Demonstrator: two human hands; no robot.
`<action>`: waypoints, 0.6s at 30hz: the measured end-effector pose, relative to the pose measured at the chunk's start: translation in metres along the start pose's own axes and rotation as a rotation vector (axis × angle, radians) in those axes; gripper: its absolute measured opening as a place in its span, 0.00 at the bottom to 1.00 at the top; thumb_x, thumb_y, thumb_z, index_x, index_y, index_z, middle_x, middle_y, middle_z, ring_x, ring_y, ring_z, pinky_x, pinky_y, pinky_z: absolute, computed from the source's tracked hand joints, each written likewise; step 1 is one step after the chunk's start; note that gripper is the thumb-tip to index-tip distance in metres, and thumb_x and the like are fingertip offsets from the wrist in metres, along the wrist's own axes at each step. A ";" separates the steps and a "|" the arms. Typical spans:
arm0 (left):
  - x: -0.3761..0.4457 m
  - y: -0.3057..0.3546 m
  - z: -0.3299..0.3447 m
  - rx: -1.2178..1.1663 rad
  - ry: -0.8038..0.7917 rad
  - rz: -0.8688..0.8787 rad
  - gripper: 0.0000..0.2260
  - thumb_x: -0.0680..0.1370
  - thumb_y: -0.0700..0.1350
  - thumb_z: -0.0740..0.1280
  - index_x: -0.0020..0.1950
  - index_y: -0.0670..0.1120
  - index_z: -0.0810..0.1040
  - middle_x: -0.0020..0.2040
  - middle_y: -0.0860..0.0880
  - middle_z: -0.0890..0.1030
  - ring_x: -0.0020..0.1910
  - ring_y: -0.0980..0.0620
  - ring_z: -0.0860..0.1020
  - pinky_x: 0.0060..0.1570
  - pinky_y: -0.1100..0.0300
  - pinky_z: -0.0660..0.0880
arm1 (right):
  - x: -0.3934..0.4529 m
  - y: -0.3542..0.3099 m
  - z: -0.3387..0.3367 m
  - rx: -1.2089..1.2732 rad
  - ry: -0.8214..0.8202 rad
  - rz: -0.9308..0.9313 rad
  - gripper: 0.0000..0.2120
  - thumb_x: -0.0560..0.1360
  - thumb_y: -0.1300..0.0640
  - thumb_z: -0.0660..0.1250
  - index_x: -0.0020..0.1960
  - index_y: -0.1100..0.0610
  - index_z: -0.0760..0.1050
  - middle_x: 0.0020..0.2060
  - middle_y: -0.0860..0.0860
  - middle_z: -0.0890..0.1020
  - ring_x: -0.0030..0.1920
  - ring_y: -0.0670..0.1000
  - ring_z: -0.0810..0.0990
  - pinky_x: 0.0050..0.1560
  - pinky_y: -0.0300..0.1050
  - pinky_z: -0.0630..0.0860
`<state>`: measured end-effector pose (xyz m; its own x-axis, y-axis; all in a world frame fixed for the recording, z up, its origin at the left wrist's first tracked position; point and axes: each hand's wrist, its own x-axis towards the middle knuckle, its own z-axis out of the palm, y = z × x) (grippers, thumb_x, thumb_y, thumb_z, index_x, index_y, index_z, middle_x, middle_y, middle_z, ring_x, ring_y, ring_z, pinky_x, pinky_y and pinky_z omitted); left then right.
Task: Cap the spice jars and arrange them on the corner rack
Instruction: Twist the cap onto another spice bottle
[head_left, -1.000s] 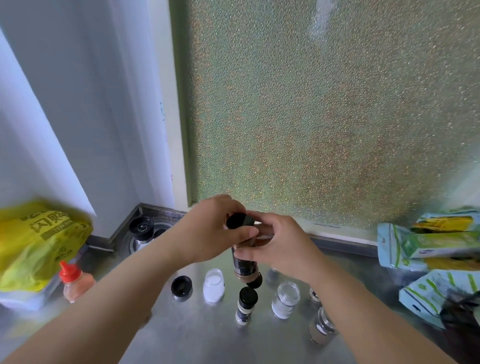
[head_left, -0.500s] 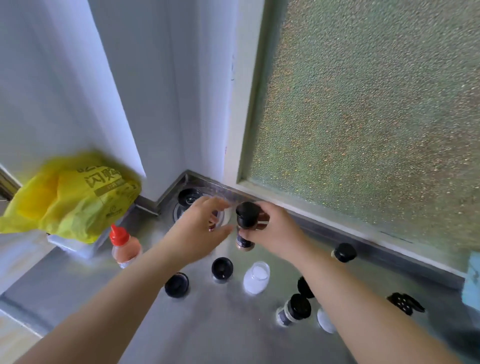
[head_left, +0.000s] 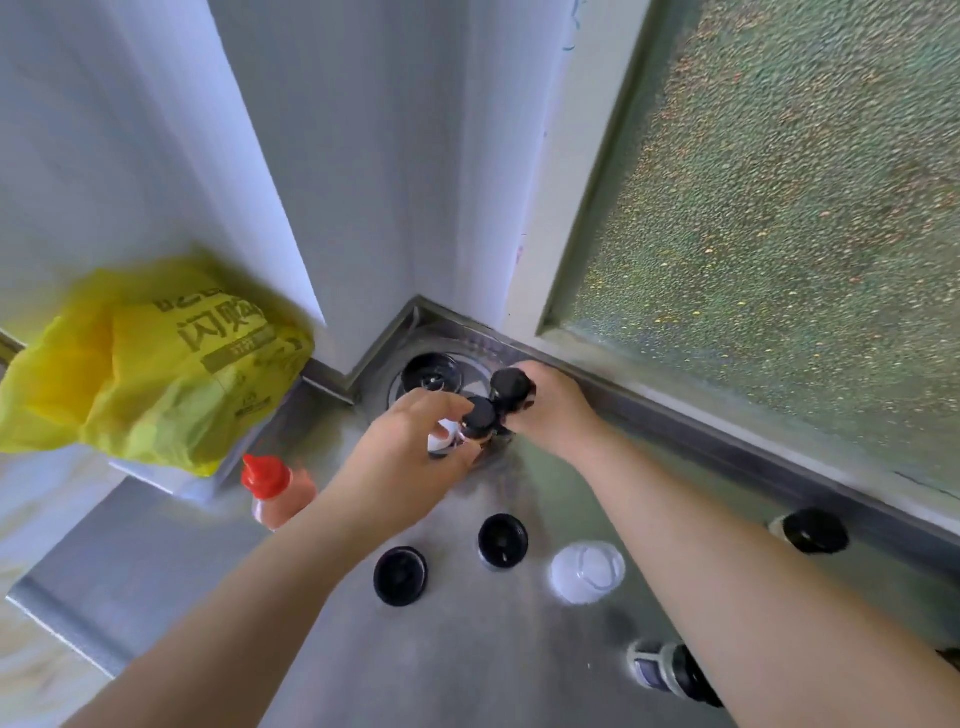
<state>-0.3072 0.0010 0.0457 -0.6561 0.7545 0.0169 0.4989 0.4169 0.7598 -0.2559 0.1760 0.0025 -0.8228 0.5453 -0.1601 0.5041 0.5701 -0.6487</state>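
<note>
The stainless-steel counter (head_left: 467, 649) fills the lower view, its near and right parts cut off by the frame edge. Its back corner, where the round metal corner rack (head_left: 470, 366) sits, serves as landmark. Much of the rack is hidden behind both hands, so only its rim and one black-capped jar (head_left: 432, 373) standing at its left-rear show clearly.

Left of the rack, a crumpled yellow plastic bag with dark print (head_left: 156, 364) rests on a ledge; its contents cannot be seen. Just below the bag stands one small squeeze bottle with a red cap (head_left: 278, 488), holding something pinkish and blurred.

The right hand (head_left: 556, 415) reaches over the rack's right side, fingers curled round a black-capped spice jar (head_left: 511, 388) whose body is mostly hidden by the palm. The left hand (head_left: 410, 462) is at the rack's front edge, fingers curled round a second black-capped jar (head_left: 479, 415) with a pale body; this one seems to be touching the rack, though blur makes that uncertain.

In front of the rack, on the counter, lie one loose black cap (head_left: 400, 576), one upright black-capped jar (head_left: 503, 540) and one uncapped clear jar of white powder (head_left: 588, 570). Farther to the right are one more black-capped jar (head_left: 809, 530) by the rear wall and one jar lying on its side (head_left: 670, 673), partly hidden by the right forearm.

Five capped jars can be counted, plus the one on its side.
</note>
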 end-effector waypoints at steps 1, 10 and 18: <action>0.002 -0.001 0.001 0.014 0.001 0.004 0.13 0.73 0.45 0.68 0.57 0.50 0.75 0.52 0.54 0.74 0.46 0.57 0.74 0.43 0.72 0.68 | 0.001 0.002 0.003 -0.031 -0.012 0.005 0.10 0.65 0.62 0.68 0.46 0.57 0.77 0.45 0.54 0.83 0.48 0.54 0.79 0.47 0.44 0.73; 0.001 0.002 0.013 0.045 -0.044 0.048 0.13 0.74 0.44 0.67 0.58 0.49 0.74 0.49 0.56 0.72 0.42 0.62 0.73 0.42 0.83 0.65 | -0.004 0.016 0.008 0.005 -0.064 0.043 0.26 0.63 0.62 0.73 0.60 0.56 0.74 0.57 0.53 0.80 0.57 0.53 0.77 0.52 0.38 0.69; 0.010 0.061 0.067 -0.012 -0.165 0.242 0.14 0.73 0.44 0.67 0.58 0.47 0.74 0.49 0.54 0.73 0.45 0.57 0.74 0.46 0.69 0.67 | -0.088 0.069 -0.065 -0.066 0.103 0.140 0.26 0.70 0.60 0.71 0.67 0.56 0.70 0.64 0.54 0.73 0.66 0.52 0.71 0.65 0.39 0.62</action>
<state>-0.2452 0.0685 0.0487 -0.4172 0.9040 0.0933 0.6222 0.2093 0.7544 -0.1315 0.2076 0.0199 -0.7140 0.6802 -0.1660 0.6306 0.5218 -0.5744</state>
